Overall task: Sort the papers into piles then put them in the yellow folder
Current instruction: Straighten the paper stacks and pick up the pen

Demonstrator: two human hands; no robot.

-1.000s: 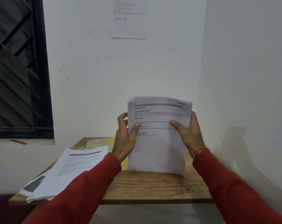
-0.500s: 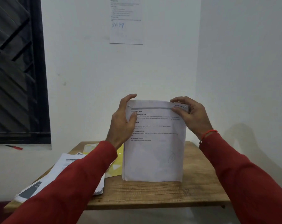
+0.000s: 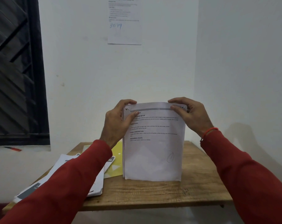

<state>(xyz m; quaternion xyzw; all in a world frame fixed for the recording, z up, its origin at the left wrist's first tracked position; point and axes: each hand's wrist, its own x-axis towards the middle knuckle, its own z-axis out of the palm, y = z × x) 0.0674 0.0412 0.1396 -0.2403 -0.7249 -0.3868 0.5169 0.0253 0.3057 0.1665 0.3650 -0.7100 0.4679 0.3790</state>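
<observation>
Both hands grasp one stack of papers (image 3: 153, 143) by its top corners: the left hand (image 3: 119, 122) curls round the upper left corner with its thumb across the printed face, and the right hand (image 3: 188, 115) pinches the upper right corner, fingers over the top edge and thumb on the front. Held this way the stack stands upright on its bottom edge, which rests on the table (image 3: 153, 194). That pose looks meant for squaring the sheets, since a grip at the top lets the loose lower edges settle level against the wood. Printed headings face the person, so the page can be read and its pile judged at the same time.

Just left of the stack, partly hidden behind it and the left sleeve, lies the yellow folder (image 3: 116, 165), flat on the table and within easy reach for filing. Further left a second pile (image 3: 95, 183) lies flat, overhanging the table's near-left edge; it seems to be papers already set apart or still waiting. On the wall above hangs a printed sheet (image 3: 124, 21), and a red pen (image 3: 13, 148) lies on the window ledge.
</observation>
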